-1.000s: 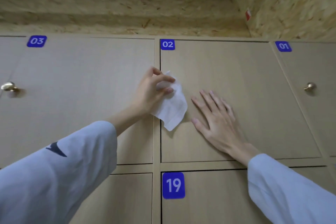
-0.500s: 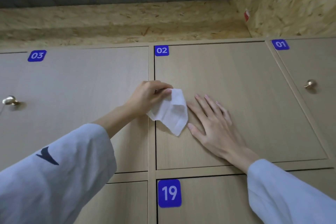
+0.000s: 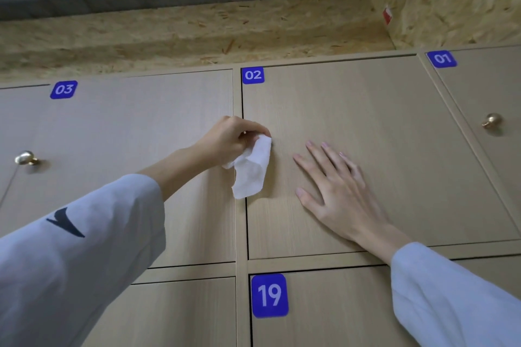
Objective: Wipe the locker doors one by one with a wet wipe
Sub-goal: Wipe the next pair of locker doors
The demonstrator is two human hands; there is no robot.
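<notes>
My left hand point(image 3: 229, 139) pinches a crumpled white wet wipe point(image 3: 252, 170) at the left edge of the locker door marked 02 point(image 3: 380, 127). The wipe hangs down from my fingers over the gap between doors 02 and 03. My right hand point(image 3: 337, 190) lies flat with spread fingers on the middle of door 02, to the right of the wipe. Door 03 point(image 3: 118, 135) is to the left and door 01 point(image 3: 487, 87) to the right. Door 19 point(image 3: 332, 310) sits under door 02.
A brass knob point(image 3: 26, 158) sticks out of the door at far left and another brass knob point(image 3: 492, 120) out of door 01. Chipboard panelling point(image 3: 197, 36) runs above the lockers and up the right side.
My left hand has drawn the wipe leftward and bunched it up at door 02's left edge. My right hand stays flat on the door. The view has tilted up a little.
</notes>
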